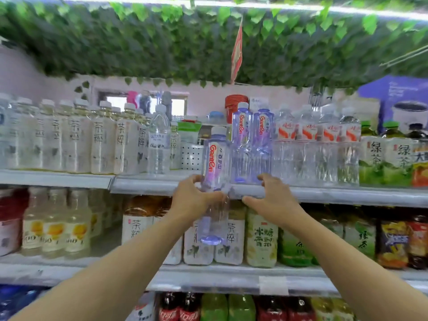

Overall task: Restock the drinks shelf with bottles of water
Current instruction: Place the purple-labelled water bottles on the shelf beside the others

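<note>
Left hand [193,200] grips 1 water bottle [214,172] round its middle, upright, before the top shelf [324,193] edge. Right hand [271,198], fingers loosely spread, touches the base of 2 matching bottles [252,144] standing on that shelf.

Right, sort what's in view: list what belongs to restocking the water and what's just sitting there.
Part of the job:
- Ganten water bottle, gripped by the left hand
- right hand, at the base of the two Ganten bottles on the top shelf

Just sitting there:
- pale tea bottles
- green tea bottles
- cola bottles
- hanging leaves
</note>
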`<action>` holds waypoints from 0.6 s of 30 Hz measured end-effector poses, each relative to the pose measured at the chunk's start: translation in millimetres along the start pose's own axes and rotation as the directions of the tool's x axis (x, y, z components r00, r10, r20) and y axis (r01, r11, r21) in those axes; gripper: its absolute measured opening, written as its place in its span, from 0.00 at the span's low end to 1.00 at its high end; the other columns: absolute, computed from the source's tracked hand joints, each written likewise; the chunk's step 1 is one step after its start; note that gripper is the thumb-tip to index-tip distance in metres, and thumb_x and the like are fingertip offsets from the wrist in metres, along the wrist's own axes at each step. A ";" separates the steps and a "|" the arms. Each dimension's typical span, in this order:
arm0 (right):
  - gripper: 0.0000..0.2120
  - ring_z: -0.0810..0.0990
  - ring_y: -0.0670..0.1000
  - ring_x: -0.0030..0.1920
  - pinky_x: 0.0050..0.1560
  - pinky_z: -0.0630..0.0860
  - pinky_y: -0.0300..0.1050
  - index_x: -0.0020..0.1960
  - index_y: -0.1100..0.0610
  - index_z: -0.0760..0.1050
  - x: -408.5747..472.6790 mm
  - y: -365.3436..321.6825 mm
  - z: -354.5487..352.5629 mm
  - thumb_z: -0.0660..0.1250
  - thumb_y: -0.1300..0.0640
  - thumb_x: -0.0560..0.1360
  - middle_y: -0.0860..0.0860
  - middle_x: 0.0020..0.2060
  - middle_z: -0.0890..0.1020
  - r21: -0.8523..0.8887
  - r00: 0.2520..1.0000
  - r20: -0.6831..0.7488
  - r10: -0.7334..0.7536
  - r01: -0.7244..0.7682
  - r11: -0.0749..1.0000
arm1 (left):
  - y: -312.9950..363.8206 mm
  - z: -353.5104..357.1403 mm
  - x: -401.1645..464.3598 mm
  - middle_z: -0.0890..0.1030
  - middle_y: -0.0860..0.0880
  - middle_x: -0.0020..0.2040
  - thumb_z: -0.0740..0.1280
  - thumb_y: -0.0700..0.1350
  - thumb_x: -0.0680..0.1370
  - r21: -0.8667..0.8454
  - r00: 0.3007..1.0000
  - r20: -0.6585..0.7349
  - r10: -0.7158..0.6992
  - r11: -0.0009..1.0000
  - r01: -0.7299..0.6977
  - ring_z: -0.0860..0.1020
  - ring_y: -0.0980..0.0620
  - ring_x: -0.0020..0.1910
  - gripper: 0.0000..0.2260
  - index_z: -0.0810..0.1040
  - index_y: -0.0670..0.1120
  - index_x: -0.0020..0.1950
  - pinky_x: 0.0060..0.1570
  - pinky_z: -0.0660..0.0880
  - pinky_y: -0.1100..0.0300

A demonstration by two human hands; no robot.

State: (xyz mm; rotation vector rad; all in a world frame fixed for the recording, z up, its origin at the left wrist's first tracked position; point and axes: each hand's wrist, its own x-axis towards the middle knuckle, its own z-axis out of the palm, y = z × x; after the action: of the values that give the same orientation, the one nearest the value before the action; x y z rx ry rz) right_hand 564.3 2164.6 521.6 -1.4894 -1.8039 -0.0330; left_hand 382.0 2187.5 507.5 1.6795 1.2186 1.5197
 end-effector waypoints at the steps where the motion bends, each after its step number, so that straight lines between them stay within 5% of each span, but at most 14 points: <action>1: 0.33 0.67 0.54 0.66 0.64 0.67 0.48 0.72 0.56 0.61 4.3 -2.1 3.6 0.68 0.46 0.73 0.54 0.66 0.69 -0.006 1.000 -0.004 -0.004 0.004 1.000 | 4.4 -4.9 9.7 0.82 0.45 0.49 0.79 0.44 0.65 0.001 1.000 -0.019 0.009 1.000 -0.009 0.82 0.47 0.45 0.27 0.73 0.46 0.61 0.45 0.81 0.52; 4: 0.34 0.62 0.54 0.70 0.69 0.63 0.50 0.73 0.55 0.58 17.7 -7.2 13.7 0.67 0.45 0.74 0.53 0.70 0.64 -0.039 1.000 -0.006 -0.003 0.002 0.999 | 18.1 -18.3 40.4 0.81 0.46 0.50 0.79 0.47 0.64 0.015 0.996 -0.065 0.062 0.998 -0.061 0.81 0.47 0.49 0.32 0.71 0.44 0.65 0.55 0.77 0.48; 10: 0.35 0.60 0.52 0.71 0.69 0.61 0.48 0.74 0.53 0.56 49.6 -13.2 29.9 0.69 0.46 0.73 0.51 0.71 0.62 -0.045 0.997 -0.057 0.046 -0.049 0.998 | 44.7 -33.1 112.5 0.80 0.44 0.57 0.80 0.51 0.60 -0.071 0.988 -0.062 0.143 0.986 -0.147 0.80 0.44 0.54 0.37 0.72 0.44 0.66 0.59 0.74 0.44; 15: 0.35 0.61 0.50 0.70 0.68 0.62 0.46 0.73 0.51 0.57 66.5 -13.8 44.9 0.69 0.45 0.73 0.50 0.70 0.63 -0.069 0.990 -0.117 0.074 -0.082 0.994 | 44.4 -22.6 165.4 0.81 0.45 0.52 0.78 0.48 0.65 -0.069 0.976 -0.052 0.209 0.975 -0.213 0.81 0.45 0.50 0.23 0.76 0.46 0.55 0.56 0.76 0.45; 18: 0.35 0.60 0.50 0.71 0.69 0.61 0.46 0.74 0.51 0.56 69.0 -13.1 54.5 0.69 0.46 0.73 0.49 0.71 0.62 -0.085 0.986 -0.136 0.098 -0.111 0.990 | 30.4 -8.8 189.7 0.81 0.47 0.53 0.79 0.51 0.64 -0.033 0.974 -0.037 0.222 0.974 -0.224 0.80 0.47 0.51 0.26 0.76 0.45 0.58 0.57 0.76 0.47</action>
State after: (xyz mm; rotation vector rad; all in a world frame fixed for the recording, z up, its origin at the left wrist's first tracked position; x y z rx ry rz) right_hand 523.3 2243.2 528.7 -1.6067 -1.6361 -0.1608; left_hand 370.4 2341.6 622.0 1.8231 1.0388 1.6978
